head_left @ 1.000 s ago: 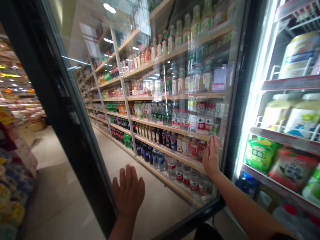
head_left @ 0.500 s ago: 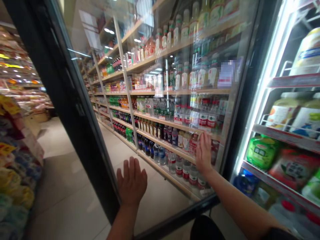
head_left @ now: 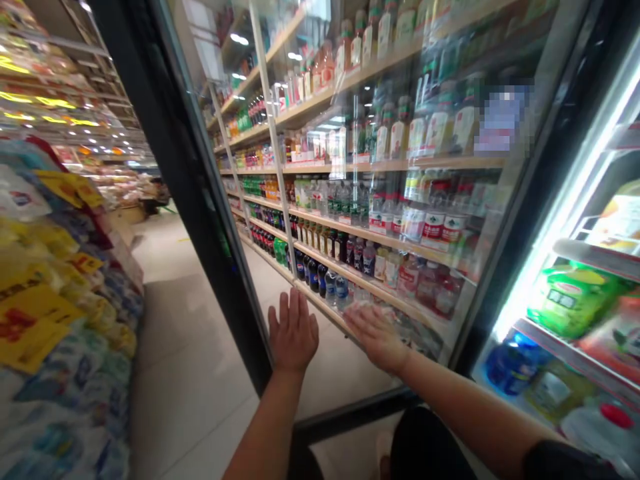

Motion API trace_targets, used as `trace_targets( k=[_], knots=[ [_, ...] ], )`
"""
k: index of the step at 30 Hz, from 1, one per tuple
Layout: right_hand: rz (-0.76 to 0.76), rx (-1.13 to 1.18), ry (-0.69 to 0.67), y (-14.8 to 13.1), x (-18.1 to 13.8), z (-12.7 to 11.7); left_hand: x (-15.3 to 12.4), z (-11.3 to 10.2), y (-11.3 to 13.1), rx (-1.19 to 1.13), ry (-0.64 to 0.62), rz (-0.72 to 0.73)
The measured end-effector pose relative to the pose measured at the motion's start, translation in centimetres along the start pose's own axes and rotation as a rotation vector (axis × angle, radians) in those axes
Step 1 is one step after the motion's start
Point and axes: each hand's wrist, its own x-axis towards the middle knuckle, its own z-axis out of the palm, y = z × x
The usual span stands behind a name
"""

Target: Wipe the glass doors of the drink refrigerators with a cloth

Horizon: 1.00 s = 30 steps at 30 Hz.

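Observation:
A tall glass cooler door (head_left: 350,133) with a black frame stands swung open in front of me. My left hand (head_left: 293,331) lies flat on the lower part of the glass, fingers spread and pointing up. My right hand (head_left: 374,335) is also flat on the glass, just to the right of the left hand, fingers stretched out and slightly blurred. Neither hand holds anything. Through the glass I see store shelves of drink bottles (head_left: 350,253).
The lit cooler interior (head_left: 570,293) at right holds green and red packs and bottles on wire shelves. Stacked packaged goods with yellow tags (head_left: 55,293) stand at left. A tiled aisle floor (head_left: 190,347) runs between them.
My right hand slid down and left along the glass, close to my left hand. The view turned left, and the door now fills more of the frame.

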Motion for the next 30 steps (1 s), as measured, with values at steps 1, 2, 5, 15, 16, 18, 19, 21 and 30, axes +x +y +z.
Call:
trace_targets(
  k=[1,2,5,15,16,18,19,21,30],
  knots=[
    [-0.099,0.051,-0.062,-0.8,-0.5,0.2,0.0,0.0,0.0,-0.002,0.0,0.0],
    [-0.165,0.086,-0.115,-1.2,-0.7,0.2,0.1,-0.1,0.0,-0.006,-0.001,-0.003],
    [-0.093,0.064,-0.137,-1.0,0.9,-0.1,0.0,-0.1,0.1,-0.023,-0.003,-0.016],
    [-0.272,0.17,-0.263,-3.3,-2.1,3.2,0.5,-0.3,0.2,-0.021,0.017,0.001],
    [-0.276,0.17,-0.272,-3.2,-2.1,3.0,0.5,-0.3,0.2,-0.028,0.018,0.002],
    [-0.182,0.13,-0.189,-2.4,-0.9,2.3,0.5,-0.3,0.2,-0.032,0.018,0.003],
    [-0.123,0.107,-0.123,-2.0,0.0,2.0,0.5,-0.3,0.2,-0.027,0.018,0.004],
    [-0.027,0.072,-0.007,-1.5,1.5,1.8,0.5,-0.2,0.3,-0.01,0.017,0.001],
    [-0.297,0.147,-0.234,-4.3,-3.3,4.4,0.7,-0.2,0.3,0.016,0.002,-0.001]
  ],
)
